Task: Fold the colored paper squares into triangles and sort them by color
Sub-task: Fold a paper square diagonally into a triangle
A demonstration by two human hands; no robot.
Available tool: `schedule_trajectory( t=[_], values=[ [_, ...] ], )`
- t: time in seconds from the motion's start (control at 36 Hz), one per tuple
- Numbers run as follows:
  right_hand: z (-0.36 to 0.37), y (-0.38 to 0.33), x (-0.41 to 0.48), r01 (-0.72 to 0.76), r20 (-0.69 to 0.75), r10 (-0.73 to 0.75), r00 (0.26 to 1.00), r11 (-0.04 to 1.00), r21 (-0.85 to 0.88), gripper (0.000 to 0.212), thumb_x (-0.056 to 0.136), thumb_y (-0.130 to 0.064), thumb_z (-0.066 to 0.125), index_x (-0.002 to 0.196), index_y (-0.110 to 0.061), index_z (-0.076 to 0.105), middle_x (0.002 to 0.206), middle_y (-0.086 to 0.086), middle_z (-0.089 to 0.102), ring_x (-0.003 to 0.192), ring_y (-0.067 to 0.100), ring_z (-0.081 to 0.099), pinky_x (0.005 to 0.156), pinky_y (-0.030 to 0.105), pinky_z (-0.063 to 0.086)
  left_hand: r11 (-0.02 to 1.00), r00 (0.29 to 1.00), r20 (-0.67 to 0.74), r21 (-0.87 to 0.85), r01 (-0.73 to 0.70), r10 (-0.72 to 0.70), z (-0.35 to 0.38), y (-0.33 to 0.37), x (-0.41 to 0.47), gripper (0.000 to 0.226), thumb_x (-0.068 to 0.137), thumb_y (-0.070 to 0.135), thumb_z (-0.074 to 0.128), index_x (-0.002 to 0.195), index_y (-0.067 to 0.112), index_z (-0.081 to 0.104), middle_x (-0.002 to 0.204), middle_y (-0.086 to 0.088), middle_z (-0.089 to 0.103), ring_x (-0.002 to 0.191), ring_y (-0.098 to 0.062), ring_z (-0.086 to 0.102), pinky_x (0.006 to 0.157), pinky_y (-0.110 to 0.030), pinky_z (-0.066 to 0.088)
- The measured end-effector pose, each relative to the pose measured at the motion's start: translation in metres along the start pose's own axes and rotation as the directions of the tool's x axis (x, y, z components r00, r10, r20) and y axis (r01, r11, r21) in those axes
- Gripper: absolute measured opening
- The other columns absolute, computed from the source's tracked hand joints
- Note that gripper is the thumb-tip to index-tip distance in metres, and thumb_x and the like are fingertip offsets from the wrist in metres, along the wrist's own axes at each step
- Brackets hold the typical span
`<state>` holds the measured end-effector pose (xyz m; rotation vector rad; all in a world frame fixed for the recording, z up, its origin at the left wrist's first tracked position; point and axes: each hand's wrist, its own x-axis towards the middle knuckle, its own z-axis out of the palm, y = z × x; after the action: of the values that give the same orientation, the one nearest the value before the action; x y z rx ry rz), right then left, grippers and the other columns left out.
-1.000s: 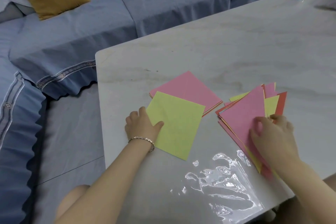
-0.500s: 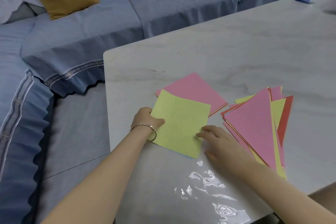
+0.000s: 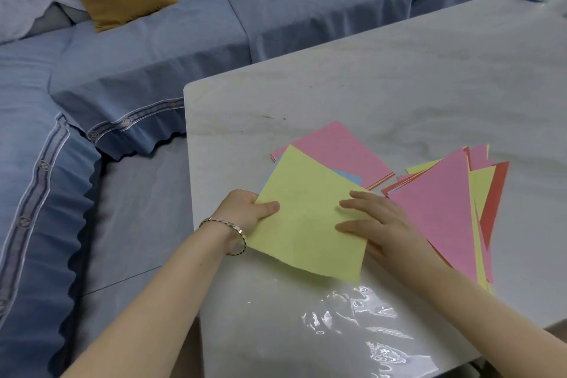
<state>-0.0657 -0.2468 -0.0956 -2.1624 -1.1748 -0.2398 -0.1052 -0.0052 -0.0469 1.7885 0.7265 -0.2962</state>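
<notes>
Left hand: the left hand (image 3: 245, 212) is pinching the left edge of the yellow paper square (image 3: 310, 218), thumb lying on top and fingers tucked under; a bracelet (image 3: 227, 233) is sitting on the wrist.
Right hand: the right hand (image 3: 383, 224) is lying flat with fingers spread, pressing on the right part of the same sheet; it is gripping nothing.
Yellow paper square: it is resting unfolded near the table's front left corner, its left side lifting slightly; a blue sheet (image 3: 346, 176) is peeking out from under its far edge.
Pink stack: a stack of pink squares (image 3: 340, 150) is lying just behind, partly covered by the yellow sheet.
Folded pile: a pile of folded triangles (image 3: 445, 209), pink on top with yellow and red edges showing, is lying just right of the right hand.
Table: the pale marble table (image 3: 399, 77) is carrying a clear plastic sleeve (image 3: 368, 331) near its front edge; a blue sofa (image 3: 153, 55) is standing behind and to the left.
</notes>
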Motion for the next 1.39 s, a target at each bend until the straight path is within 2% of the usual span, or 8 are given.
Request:
schedule_trajectory(
  t=[0.14,0.33,0.44,0.56,0.72,0.81,0.94,1.39],
  values=[
    [-0.004,0.003,-0.002,0.046,0.136,-0.058,0.989,0.995,0.09,0.031,0.097,-0.044,0.037,0.093,-0.028,0.064,0.117,-0.006,0.054,0.113,0.014,0.05,0.09,0.03,0.038,0.989,0.994,-0.037,0.117,-0.096,0.101,0.006,-0.006,-0.002,0.015,0.088,0.01,0.058,0.076,0.003,0.064,0.075,-0.01,0.063,0.067,-0.022,0.057,0.069,-0.029,0.046],
    [-0.018,-0.007,0.008,-0.268,0.038,0.27,0.962,0.916,0.298,0.025,0.083,-0.066,0.045,0.083,-0.048,0.061,0.134,-0.018,0.042,0.124,-0.002,0.038,0.103,0.01,0.024,0.952,0.962,0.069,0.141,-0.273,0.266,0.012,-0.002,-0.012,0.022,0.087,0.007,0.058,0.068,0.017,0.061,0.064,0.004,0.054,0.059,-0.01,0.048,0.06,-0.023,0.039],
    [-0.032,-0.017,0.023,-0.448,0.035,0.494,0.869,0.754,0.48,0.012,0.077,-0.035,0.071,0.068,-0.042,0.07,0.117,-0.026,0.058,0.104,-0.008,0.052,0.091,0.01,0.034,0.94,0.943,0.141,0.123,-0.318,0.3,0.013,0.0,-0.022,0.022,0.079,0.02,0.058,0.069,0.001,0.059,0.063,0.001,0.043,0.065,-0.014,0.037,0.064,-0.028,0.03],
    [-0.042,-0.021,0.027,-0.534,0.144,0.584,0.799,0.58,0.616,0.01,0.078,-0.013,0.071,0.072,-0.02,0.074,0.075,-0.018,0.071,0.071,-0.009,0.06,0.067,0.006,0.04,0.941,0.94,0.154,0.101,-0.322,0.305,0.013,-0.002,-0.027,0.035,0.088,0.006,0.056,0.057,0.021,0.062,0.055,0.01,0.047,0.059,-0.012,0.039,0.059,-0.025,0.031],
    [-0.043,-0.03,0.025,-0.56,0.14,0.624,0.769,0.552,0.618,0.008,0.079,-0.011,0.07,0.074,-0.016,0.074,0.065,-0.019,0.068,0.062,-0.009,0.059,0.06,0.003,0.039,0.888,0.887,0.043,-0.04,-0.458,0.459,0.022,0.015,-0.042,0.055,0.08,0.059,0.056,0.078,0.005,0.065,0.072,0.001,0.054,0.067,-0.01,0.049,0.066,-0.021,0.037],
    [-0.043,-0.035,0.027,-0.561,0.134,0.631,0.764,0.548,0.621,0.014,0.079,-0.009,0.07,0.071,-0.02,0.074,0.067,-0.018,0.069,0.062,-0.007,0.059,0.061,0.005,0.041,0.859,0.865,-0.064,-0.095,-0.502,0.498,0.026,0.026,-0.053,0.006,0.078,0.027,0.066,0.084,0.026,0.067,0.081,0.008,0.067,0.07,0.007,0.06,0.068,-0.005,0.043],
    [-0.044,-0.041,0.029,-0.591,0.151,0.643,0.751,0.551,0.589,0.011,0.079,-0.014,0.069,0.073,-0.022,0.074,0.076,-0.016,0.071,0.074,-0.001,0.063,0.068,0.009,0.045,0.806,0.79,-0.222,-0.026,-0.591,0.572,0.033,0.024,-0.056,0.037,0.073,-0.001,0.073,0.074,0.035,0.066,0.067,0.016,0.065,0.063,0.008,0.059,0.066,-0.003,0.044],
    [-0.044,-0.064,0.041,-0.529,0.052,0.682,0.729,0.514,0.675,0.01,0.075,-0.015,0.074,0.067,-0.019,0.069,0.066,-0.014,0.069,0.06,-0.005,0.06,0.055,0.004,0.039,0.82,0.798,-0.312,-0.09,-0.566,0.516,0.047,0.025,-0.073,0.035,0.064,-0.001,0.079,0.063,0.032,0.067,0.059,0.022,0.066,0.056,0.007,0.059,0.059,-0.003,0.042]
  ],
)
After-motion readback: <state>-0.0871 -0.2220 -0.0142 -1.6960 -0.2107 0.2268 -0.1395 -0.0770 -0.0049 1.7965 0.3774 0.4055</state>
